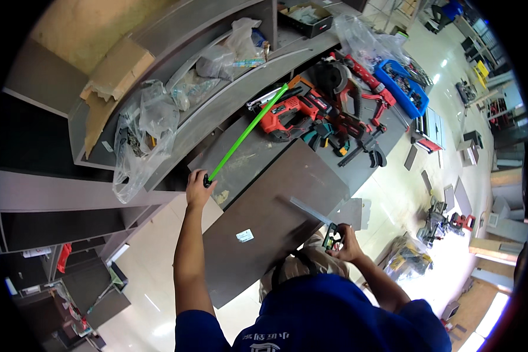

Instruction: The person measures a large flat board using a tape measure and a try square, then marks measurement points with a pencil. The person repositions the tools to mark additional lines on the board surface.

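My left hand (197,189) is closed around the black end of what looks like a tape measure, with its straight bright green strip (246,134) reaching up and right over the bench toward the power tools. A brown panel (264,217) with a small white label lies slanted in front of me. Near its right edge, my right hand (347,245) grips a combination square by its dark head (334,236). The square's thin metal blade (308,209) points left over the panel. Fingers partly hide both tools.
On the bench lie a red jigsaw (287,117), other power tools and a blue bin (402,88) of small parts. Plastic bags (152,123) and torn cardboard (117,76) rest in the cabinet frame at left. Tools and board offcuts (462,196) lie on the floor at right.
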The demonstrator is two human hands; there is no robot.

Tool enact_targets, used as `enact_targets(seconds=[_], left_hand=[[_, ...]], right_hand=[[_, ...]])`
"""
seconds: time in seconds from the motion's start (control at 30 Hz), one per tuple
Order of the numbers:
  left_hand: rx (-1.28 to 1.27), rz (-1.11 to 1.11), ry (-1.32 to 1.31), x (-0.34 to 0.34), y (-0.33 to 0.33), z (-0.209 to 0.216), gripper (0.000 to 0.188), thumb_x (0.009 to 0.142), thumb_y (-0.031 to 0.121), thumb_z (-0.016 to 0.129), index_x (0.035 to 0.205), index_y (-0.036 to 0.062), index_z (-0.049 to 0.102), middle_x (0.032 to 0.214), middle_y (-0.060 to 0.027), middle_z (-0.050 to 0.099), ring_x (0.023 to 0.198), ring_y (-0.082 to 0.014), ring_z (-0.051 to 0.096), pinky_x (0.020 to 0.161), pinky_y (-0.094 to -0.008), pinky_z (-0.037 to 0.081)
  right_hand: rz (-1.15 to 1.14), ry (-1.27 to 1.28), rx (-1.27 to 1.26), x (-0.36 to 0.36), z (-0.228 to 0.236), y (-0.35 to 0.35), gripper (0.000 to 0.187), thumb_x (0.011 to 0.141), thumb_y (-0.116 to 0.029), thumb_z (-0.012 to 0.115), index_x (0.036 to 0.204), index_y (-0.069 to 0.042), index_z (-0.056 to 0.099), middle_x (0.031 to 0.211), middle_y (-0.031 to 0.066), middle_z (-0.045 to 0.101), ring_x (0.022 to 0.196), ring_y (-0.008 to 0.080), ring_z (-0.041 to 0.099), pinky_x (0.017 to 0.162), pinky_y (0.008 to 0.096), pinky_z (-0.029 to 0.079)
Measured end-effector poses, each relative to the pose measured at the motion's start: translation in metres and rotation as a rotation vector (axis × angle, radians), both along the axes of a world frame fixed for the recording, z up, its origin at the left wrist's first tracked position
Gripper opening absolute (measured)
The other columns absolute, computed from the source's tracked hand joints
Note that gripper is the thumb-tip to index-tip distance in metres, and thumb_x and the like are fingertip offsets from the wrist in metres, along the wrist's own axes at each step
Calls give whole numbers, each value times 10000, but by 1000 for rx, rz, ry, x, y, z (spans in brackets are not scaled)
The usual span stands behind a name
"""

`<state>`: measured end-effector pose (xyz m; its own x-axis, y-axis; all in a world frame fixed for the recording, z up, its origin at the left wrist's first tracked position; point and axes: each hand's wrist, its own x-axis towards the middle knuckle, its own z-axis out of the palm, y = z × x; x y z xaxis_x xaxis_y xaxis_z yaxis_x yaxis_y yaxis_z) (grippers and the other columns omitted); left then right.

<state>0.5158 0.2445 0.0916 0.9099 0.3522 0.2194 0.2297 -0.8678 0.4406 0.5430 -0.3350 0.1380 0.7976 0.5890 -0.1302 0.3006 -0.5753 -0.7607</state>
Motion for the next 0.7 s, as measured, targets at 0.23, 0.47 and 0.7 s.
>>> enact_targets(seconds=[0.23, 0.47, 0.7], left_hand=[[-10, -9, 60, 49, -25, -55, 427, 814, 306, 786, 1155, 90, 647, 1242, -106, 567, 1132, -365, 548, 917, -466, 485], [140, -182, 101, 77, -25, -60, 327, 838, 276, 761, 1085, 74, 689, 1265, -107, 572, 1127, -351, 561, 914, -461, 486], [74, -127, 202, 39, -28, -51, 471, 839, 269, 747, 1242, 69, 608, 1307, -138, 554, 1158, -372, 551, 963, -477, 468]], right_hand=[[-142, 304, 137, 0, -27, 16, 876, 594, -177, 911, 1259, -33, 360, 1218, 153, 433, 1071, 242, 511, 801, 361, 548], [-32, 132, 82, 40, -43, 36, 879, 574, -293, 919, 1233, -14, 409, 1315, 230, 460, 1114, 333, 518, 930, 426, 460], [17, -100, -47, 67, -53, 99, 868, 541, -262, 948, 1197, -1, 443, 1339, 292, 435, 1189, 461, 473, 986, 503, 406]])
